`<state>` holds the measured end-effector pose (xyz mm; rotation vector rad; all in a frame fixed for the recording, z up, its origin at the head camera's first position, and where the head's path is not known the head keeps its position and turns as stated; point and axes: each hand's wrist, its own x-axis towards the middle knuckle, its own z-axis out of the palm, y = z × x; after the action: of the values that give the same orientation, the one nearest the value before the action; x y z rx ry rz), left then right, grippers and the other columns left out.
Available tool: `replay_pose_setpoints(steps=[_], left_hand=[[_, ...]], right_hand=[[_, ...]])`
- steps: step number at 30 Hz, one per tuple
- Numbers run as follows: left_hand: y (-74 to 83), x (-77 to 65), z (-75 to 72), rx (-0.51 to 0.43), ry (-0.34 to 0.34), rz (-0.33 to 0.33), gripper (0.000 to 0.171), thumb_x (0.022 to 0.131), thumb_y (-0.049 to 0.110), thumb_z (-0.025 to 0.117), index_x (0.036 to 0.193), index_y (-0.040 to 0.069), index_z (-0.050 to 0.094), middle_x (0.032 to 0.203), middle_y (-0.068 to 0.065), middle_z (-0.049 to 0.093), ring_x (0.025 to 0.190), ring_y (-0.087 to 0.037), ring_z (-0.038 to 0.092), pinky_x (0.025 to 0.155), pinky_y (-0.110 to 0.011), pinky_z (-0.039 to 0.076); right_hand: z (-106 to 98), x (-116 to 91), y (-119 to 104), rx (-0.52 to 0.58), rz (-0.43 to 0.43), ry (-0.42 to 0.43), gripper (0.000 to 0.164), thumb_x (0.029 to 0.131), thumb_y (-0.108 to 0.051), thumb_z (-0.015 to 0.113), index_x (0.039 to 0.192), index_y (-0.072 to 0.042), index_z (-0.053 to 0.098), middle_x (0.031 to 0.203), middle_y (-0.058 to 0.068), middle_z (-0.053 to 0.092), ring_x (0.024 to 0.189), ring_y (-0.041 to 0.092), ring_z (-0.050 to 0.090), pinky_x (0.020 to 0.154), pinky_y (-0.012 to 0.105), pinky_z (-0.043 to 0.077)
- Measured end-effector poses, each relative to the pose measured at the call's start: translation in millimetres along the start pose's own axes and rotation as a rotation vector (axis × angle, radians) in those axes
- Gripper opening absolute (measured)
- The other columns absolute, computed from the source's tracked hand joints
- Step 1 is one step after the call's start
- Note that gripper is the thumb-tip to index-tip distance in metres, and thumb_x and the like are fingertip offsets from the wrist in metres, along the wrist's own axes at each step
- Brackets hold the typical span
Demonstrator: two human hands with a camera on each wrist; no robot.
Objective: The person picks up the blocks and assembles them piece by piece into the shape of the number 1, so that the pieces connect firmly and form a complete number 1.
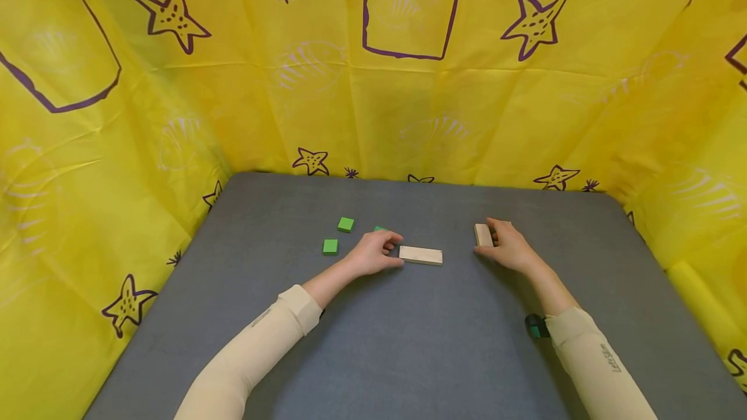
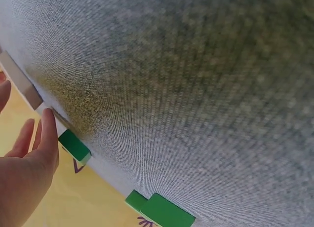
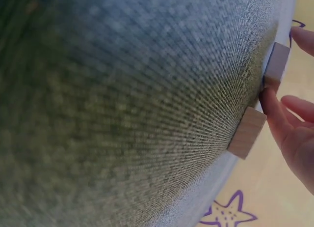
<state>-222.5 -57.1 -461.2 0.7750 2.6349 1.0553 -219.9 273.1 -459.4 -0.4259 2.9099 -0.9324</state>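
A pale wooden block (image 1: 421, 255) lies lengthwise on the grey tabletop. My left hand (image 1: 376, 253) is at its left end, fingers loosely bent, with thumb and fingertips spread either side of that end. Farther right, my right hand (image 1: 506, 245) pinches a second wooden block (image 1: 483, 234) by its ends, thumb at the near end. In the right wrist view, that second block (image 3: 277, 67) sits between thumb and finger, low over the cloth. A green block (image 2: 73, 143) is just beyond the left fingers, mostly hidden by the hand in the head view.
Two green square blocks, one (image 1: 346, 224) farther back and one (image 1: 330, 247) nearer, lie left of the left hand. The grey table (image 1: 420, 342) is bordered by yellow cloth (image 1: 373, 109) printed with starfish at the back and both sides.
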Motion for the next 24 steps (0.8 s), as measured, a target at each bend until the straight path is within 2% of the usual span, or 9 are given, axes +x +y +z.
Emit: replay_pose_setpoints(steps=[21,24], left_hand=[[-3.8,9.8,6.4,0.025,-0.022,0.025,0.039,0.085,0.013,0.077,0.12,0.0,0.065,0.113,-0.01,0.066,0.1,-0.02,0.062,0.085,-0.025,0.052],[-4.5,10.2,7.1,0.029,-0.017,0.046,0.036,0.085,0.011,0.076,0.118,0.0,0.066,0.111,-0.011,0.067,0.099,-0.021,0.063,0.084,-0.025,0.052]], right_hand=[[1.3,6.0,3.2,-0.045,0.003,-0.023,0.066,0.087,-0.015,0.072,0.132,0.021,0.04,0.117,0.037,0.054,0.104,0.047,0.056,0.088,0.057,0.047],[1.4,5.2,3.8,-0.056,0.004,-0.022,0.065,0.087,-0.015,0.071,0.132,0.02,0.041,0.117,0.037,0.054,0.103,0.046,0.055,0.088,0.057,0.046]])
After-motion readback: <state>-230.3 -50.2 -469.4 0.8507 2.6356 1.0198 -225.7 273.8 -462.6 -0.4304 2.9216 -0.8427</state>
